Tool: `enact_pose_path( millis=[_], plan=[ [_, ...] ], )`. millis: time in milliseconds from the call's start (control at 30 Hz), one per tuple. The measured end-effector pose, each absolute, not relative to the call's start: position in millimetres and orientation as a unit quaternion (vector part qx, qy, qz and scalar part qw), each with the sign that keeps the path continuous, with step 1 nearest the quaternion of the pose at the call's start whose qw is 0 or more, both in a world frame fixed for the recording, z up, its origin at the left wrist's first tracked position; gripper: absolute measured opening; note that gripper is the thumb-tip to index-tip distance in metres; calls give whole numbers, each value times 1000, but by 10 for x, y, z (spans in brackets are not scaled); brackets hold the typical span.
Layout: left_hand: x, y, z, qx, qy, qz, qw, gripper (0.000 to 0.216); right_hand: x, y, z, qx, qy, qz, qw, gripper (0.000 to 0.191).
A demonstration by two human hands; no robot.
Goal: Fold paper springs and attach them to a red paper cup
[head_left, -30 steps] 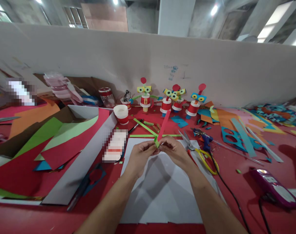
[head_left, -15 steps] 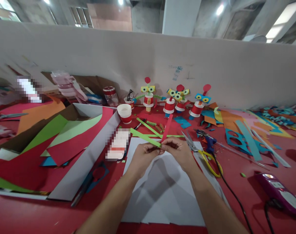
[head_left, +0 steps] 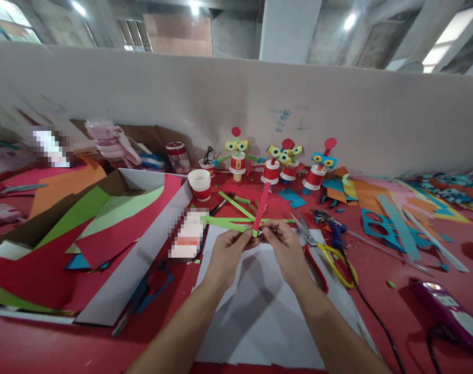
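Note:
Both my hands meet above a grey sheet of paper at the middle of the red table. My left hand and my right hand pinch the joined ends of two paper strips. The green paper strip sticks out to the left, nearly level. The red paper strip points up and away from me. The fingers of both hands are closed on the fold where the strips cross.
Scissors with yellow and red handles and a blue glue gun lie right of my hands. Paper-cup figures stand by the wall. Coloured paper sheets pile up at the left, a purple device at the right.
The green strip has swung from pointing up-left to lying nearly level to the left. The red strip has tilted a little more upright. My hands stayed together.

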State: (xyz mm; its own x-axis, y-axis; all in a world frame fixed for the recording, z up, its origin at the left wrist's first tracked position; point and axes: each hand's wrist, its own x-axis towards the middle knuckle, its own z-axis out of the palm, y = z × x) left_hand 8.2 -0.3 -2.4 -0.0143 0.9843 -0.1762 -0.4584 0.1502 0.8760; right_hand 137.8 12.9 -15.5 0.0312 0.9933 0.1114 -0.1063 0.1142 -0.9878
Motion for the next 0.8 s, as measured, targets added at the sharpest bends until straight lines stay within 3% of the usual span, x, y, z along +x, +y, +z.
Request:
enact_pose_path(
  millis=[200, 367, 533, 800],
  plan=[
    [73, -4, -54, 347, 451, 588, 575, 21, 1298, 66, -106, -437, -469, 560, 525, 27],
    [112, -23, -36, 351, 462, 589, 562, 22, 1287, 54, -132, -435, -491, 545, 522, 29],
    [116, -29, -2, 331, 464, 582, 580, 44, 1302, 76, -155, -445, -488, 538, 524, 32],
    [95, -31, -35, 312, 423, 589, 614, 51, 1282, 65, -162, -449, -445, 537, 559, 22]
  ],
)
